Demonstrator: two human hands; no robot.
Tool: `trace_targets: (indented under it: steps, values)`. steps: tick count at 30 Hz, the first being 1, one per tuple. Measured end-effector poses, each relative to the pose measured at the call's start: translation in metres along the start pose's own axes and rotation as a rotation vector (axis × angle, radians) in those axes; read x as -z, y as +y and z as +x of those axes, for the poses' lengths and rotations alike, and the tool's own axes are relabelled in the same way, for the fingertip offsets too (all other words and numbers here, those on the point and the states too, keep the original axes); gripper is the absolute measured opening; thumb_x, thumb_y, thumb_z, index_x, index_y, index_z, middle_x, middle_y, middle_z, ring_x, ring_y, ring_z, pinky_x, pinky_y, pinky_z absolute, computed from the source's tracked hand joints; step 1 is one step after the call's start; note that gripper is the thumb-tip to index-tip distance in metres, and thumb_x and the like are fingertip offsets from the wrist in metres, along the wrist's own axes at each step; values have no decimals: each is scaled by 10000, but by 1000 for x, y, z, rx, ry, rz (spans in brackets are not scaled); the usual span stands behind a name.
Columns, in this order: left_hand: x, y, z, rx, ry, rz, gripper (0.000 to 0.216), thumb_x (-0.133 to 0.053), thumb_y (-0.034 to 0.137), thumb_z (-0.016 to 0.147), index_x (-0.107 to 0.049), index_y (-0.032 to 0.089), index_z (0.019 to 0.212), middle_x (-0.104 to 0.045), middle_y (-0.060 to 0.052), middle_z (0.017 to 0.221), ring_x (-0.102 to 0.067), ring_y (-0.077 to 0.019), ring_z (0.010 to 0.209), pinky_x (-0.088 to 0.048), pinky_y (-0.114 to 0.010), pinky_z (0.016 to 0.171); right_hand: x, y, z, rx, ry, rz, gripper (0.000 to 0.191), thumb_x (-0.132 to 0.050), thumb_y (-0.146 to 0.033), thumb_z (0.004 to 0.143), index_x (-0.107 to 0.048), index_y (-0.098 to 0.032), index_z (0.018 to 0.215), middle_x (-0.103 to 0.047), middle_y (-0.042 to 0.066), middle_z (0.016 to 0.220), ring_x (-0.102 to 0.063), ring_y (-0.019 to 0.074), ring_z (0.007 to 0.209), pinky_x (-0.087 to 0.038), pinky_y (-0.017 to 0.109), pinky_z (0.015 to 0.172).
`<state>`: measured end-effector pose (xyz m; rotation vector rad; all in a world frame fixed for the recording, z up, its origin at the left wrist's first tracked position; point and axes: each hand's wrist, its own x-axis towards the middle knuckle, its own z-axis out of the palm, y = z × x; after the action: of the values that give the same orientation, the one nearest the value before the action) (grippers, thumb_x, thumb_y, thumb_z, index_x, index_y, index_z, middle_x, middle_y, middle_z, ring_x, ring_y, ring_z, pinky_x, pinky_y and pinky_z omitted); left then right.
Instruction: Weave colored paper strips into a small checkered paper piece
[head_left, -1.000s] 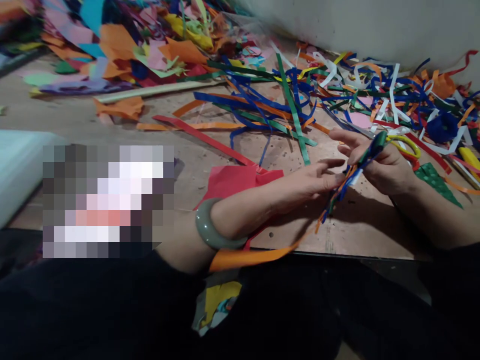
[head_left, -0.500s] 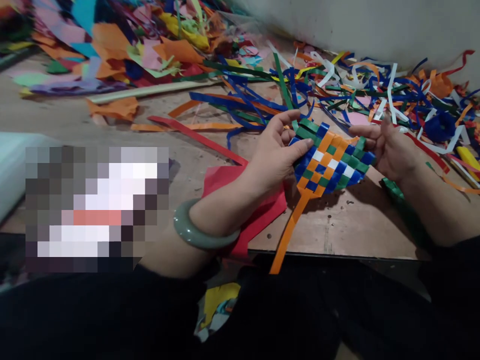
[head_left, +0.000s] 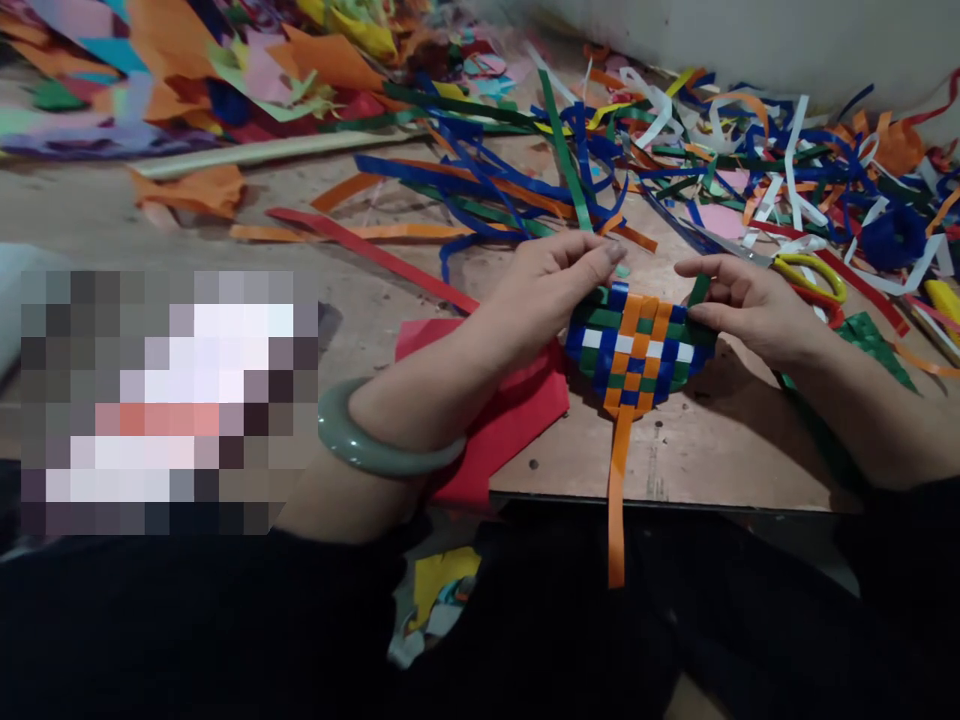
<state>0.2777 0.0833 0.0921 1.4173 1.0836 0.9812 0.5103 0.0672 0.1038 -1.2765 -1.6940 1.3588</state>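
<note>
A woven paper piece (head_left: 635, 352) in blue, green, orange and white strips lies flat on the wooden board (head_left: 697, 460), with a long orange strip (head_left: 617, 500) hanging from its lower tip over the board's front edge. My left hand (head_left: 551, 290), a grey-green bangle (head_left: 375, 445) on its wrist, grips the weave's upper left edge with bent fingers. My right hand (head_left: 742, 305) pinches the upper right edge. Under my left wrist lies a red paper sheet (head_left: 510, 415).
Yellow-handled scissors (head_left: 806, 272) lie just right of my right hand. Loose blue, green, orange and white paper strips (head_left: 675, 160) cover the far board up to the wall. A heap of coloured paper scraps (head_left: 225, 70) fills the far left. A blurred patch sits at left.
The weave has come down from in front of me onto the board and turned, its orange tail now pointing straight toward me. Both hands shifted to its top edge.
</note>
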Motion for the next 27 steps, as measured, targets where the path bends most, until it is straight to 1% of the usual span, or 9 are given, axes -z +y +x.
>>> trace_targets:
  steps: [2,4,9,13,16,19,21,24,27]
  values:
    - [1,7,-3,57,-62,110,242,-665,395,893,-696,172,803,-670,-13,759,-607,-141,700,-439,-233,583,-2,-1,-2,0,-1,0,389,-697,-129,809,-646,-198,1189,-659,-33,765,-636,114,681,-524,230,583]
    - [2,13,-5,103,-106,187,220,-671,348,867,-693,163,749,-622,12,676,-553,-113,616,-398,-221,550,-3,-1,-3,9,17,-11,388,-705,-134,802,-650,-203,1179,-663,-37,771,-652,115,703,-534,228,601]
    - [1,18,-3,158,-202,217,129,-668,222,830,-695,153,725,-601,25,636,-512,-87,574,-377,-197,544,0,2,-1,51,89,-43,389,-709,-123,796,-671,-195,1176,-612,-46,755,-618,104,707,-509,221,609]
    - [5,19,-3,187,-265,192,279,-616,282,910,-641,163,659,-549,30,589,-470,-75,522,-345,-191,510,5,3,1,66,132,-88,416,-727,-120,798,-683,-213,1201,-588,-39,790,-597,110,715,-513,237,626]
    - [10,21,-5,260,-401,149,303,-582,324,933,-658,169,684,-608,4,616,-550,-102,530,-404,-204,522,7,3,1,87,153,-120,432,-733,-121,791,-686,-218,1210,-620,-22,864,-615,119,773,-535,244,665]
    - [13,23,-7,343,-524,88,281,-570,332,924,-714,168,748,-661,-12,659,-626,-124,566,-467,-220,565,7,2,0,112,165,-125,449,-745,-150,773,-684,-219,1213,-682,14,1046,-650,134,871,-572,262,726]
    - [12,22,-8,333,-506,79,271,-581,328,910,-723,165,745,-649,-2,655,-619,-111,568,-456,-207,564,6,1,-1,118,186,-101,478,-761,-198,764,-676,-237,1233,-702,28,1160,-671,151,930,-594,284,766]
    - [11,20,-7,259,-409,114,229,-647,305,868,-698,158,700,-624,9,657,-589,-91,567,-424,-186,538,4,0,-1,97,233,-4,553,-797,-296,751,-637,-280,1281,-688,36,1322,-689,192,1082,-605,314,840]
    - [11,18,-4,224,-341,116,221,-685,300,864,-680,152,699,-608,11,649,-591,-93,576,-448,-194,547,1,3,3,26,252,198,607,-832,-431,742,-590,-310,1286,-703,34,1329,-674,219,1205,-599,332,898]
